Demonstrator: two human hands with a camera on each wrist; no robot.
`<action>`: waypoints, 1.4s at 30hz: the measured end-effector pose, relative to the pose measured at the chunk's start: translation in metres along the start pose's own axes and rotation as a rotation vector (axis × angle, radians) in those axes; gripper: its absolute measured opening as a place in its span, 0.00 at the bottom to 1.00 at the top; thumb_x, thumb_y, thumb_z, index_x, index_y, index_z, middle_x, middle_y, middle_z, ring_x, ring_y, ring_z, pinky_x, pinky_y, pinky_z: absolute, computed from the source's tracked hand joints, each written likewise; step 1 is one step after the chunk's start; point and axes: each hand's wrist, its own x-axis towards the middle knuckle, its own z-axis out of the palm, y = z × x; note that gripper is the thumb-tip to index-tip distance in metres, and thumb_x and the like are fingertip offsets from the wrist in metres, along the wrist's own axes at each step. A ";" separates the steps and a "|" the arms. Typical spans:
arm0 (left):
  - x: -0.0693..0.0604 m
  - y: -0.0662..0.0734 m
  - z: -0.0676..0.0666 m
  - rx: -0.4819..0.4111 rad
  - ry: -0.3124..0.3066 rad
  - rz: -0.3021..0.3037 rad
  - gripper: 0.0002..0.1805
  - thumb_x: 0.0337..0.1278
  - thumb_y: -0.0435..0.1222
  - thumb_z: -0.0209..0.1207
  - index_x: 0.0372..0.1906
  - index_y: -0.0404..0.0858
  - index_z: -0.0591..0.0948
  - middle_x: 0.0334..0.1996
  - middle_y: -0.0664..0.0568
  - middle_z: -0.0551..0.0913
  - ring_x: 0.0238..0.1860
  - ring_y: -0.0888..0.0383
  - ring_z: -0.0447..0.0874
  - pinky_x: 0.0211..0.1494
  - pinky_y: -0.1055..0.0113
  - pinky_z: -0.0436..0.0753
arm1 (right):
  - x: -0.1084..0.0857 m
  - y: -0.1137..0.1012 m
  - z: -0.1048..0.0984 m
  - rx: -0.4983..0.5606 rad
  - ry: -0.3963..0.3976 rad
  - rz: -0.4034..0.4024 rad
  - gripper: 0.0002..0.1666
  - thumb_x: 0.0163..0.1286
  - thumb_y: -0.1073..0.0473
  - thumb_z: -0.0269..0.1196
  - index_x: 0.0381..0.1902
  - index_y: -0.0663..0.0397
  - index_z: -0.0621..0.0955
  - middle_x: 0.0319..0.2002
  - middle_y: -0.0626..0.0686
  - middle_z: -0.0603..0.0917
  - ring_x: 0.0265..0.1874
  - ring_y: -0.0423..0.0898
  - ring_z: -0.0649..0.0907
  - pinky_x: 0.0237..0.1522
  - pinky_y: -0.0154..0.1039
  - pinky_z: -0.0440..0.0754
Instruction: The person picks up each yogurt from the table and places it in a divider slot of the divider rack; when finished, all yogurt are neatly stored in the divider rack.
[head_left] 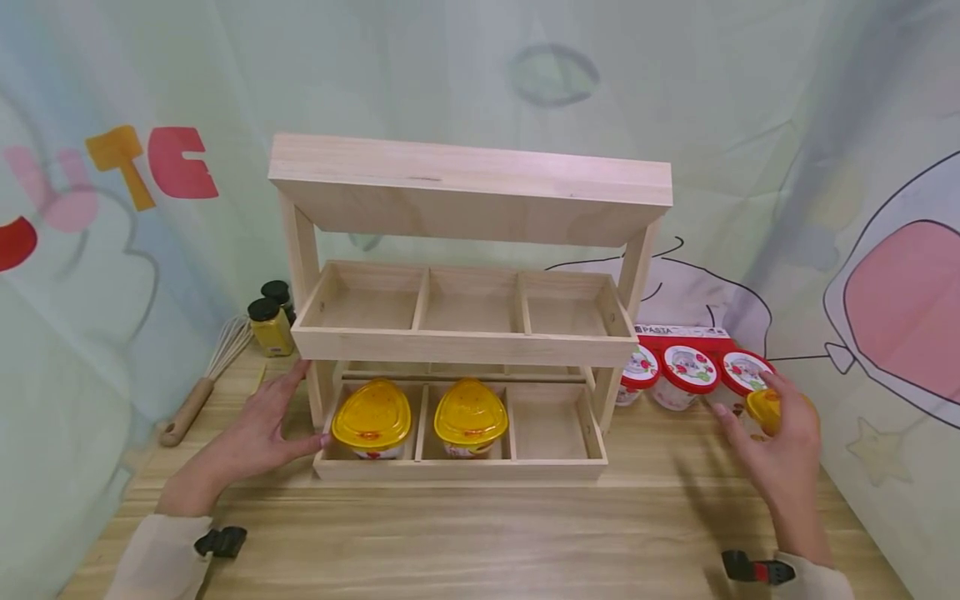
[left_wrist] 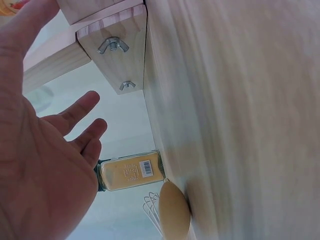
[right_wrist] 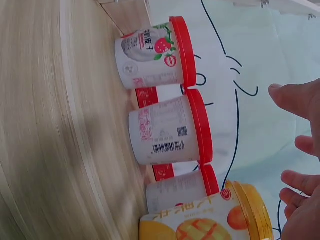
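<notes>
Both forearms [head_left: 798, 525] reach over the tabletop [head_left: 450, 537], one to each side of the wooden shelf [head_left: 465, 346]. Left of it, the left grip [head_left: 258, 429] is spread, thumb touching the lower tray [head_left: 461, 472]. Right of it, the right grip [head_left: 787, 442] is spread about a yellow-lidded tub [right_wrist: 215, 220]. Farther back, right of the shelf, stand red-lidded tubs [head_left: 690, 368].

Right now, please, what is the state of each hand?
Left hand: open, thumb at the wooden rack.
Right hand: open, near a yellow-lidded cup.
</notes>
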 end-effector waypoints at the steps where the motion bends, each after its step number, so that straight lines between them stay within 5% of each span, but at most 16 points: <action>1: 0.000 0.000 0.000 0.000 -0.001 -0.003 0.73 0.50 0.47 0.79 0.90 0.51 0.38 0.80 0.24 0.62 0.75 0.21 0.61 0.66 0.15 0.65 | 0.000 0.001 -0.001 -0.007 -0.010 0.020 0.48 0.61 0.58 0.76 0.77 0.59 0.71 0.76 0.70 0.73 0.74 0.72 0.70 0.77 0.75 0.66; 22: 0.000 0.000 0.001 0.008 0.006 0.003 0.74 0.49 0.47 0.80 0.90 0.52 0.37 0.79 0.23 0.65 0.74 0.21 0.63 0.66 0.15 0.65 | 0.008 0.030 -0.026 -0.019 -0.053 0.135 0.43 0.68 0.55 0.72 0.77 0.57 0.72 0.78 0.69 0.72 0.77 0.73 0.67 0.83 0.73 0.56; 29: 0.000 -0.001 0.001 0.006 0.013 0.011 0.74 0.49 0.46 0.80 0.90 0.52 0.38 0.79 0.23 0.65 0.73 0.21 0.63 0.66 0.15 0.65 | 0.006 0.043 -0.027 -0.057 -0.080 0.183 0.42 0.69 0.54 0.71 0.77 0.59 0.72 0.76 0.69 0.73 0.74 0.71 0.68 0.80 0.73 0.61; 42: 0.001 0.000 0.001 0.007 0.012 0.009 0.73 0.49 0.46 0.80 0.90 0.52 0.38 0.79 0.24 0.64 0.73 0.21 0.62 0.66 0.15 0.65 | 0.000 0.061 -0.019 -0.061 -0.114 0.154 0.34 0.71 0.55 0.72 0.69 0.67 0.78 0.82 0.68 0.67 0.79 0.75 0.66 0.81 0.75 0.59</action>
